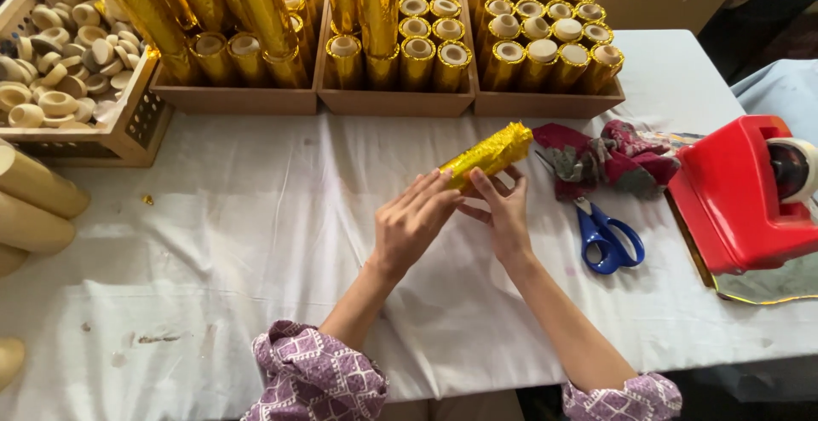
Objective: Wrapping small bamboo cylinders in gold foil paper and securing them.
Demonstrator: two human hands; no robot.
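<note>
Gold foil-wrapped cardboard tube [487, 155] is held tilted above the white-clothed counter [256, 242]. Left hand [413, 221] and right hand [503, 212] pinch its near end with their fingers, steadying the foil. Blue-handled scissors [607, 238] lie just right.

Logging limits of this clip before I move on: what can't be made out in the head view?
- Near end of the gold foil-wrapped tube: covered by the left hand and right hand.
- Red tape dispenser: cut off by the right edge.
- Bare cardboard tubes: cut off by the left edge.
- Blue-handled scissors: blades hidden under crumpled red cloth.
</note>
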